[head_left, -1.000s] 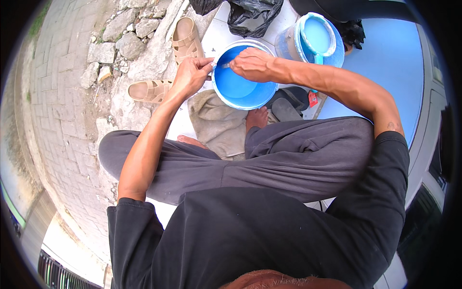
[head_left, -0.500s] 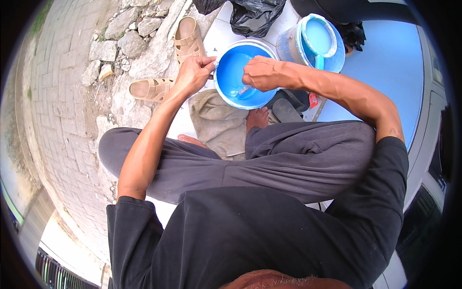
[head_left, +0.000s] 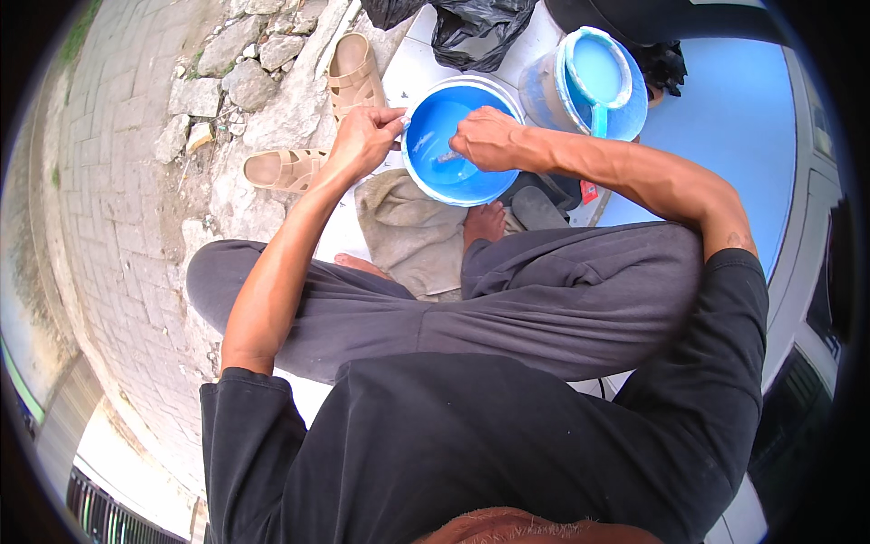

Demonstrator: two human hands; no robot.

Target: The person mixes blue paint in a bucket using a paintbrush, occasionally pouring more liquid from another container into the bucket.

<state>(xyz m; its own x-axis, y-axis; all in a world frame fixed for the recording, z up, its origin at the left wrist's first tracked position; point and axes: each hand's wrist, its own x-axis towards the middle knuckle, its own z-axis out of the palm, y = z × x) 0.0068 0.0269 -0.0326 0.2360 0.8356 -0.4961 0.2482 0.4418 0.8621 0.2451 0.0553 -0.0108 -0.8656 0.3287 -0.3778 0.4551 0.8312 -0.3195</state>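
A round bucket with a pale rim (head_left: 433,192) stands in front of my feet, with bright blue paint (head_left: 439,118) in it. My left hand (head_left: 364,140) is closed, pinching the left side of the rim between thumb and fingers. Over the right part of the bucket, my right hand (head_left: 489,140) is clenched round a thin stick-like thing (head_left: 447,157). Its lower end reaches down to the paint; the rest is hidden by the fist, so its exact kind does not show.
Behind my right forearm stands a paint-smeared bucket (head_left: 541,91) with a light-blue handled dipper (head_left: 598,68) on it. Black plastic bags (head_left: 480,36) lie beyond. A greyish cloth (head_left: 399,227) is by my feet. Tan sandals (head_left: 353,77) and stones (head_left: 249,86) are at the left.
My right hand has shifted slightly left over the bucket, and the stick-like thing's end has moved left and up in the paint. My left hand stays on the rim.
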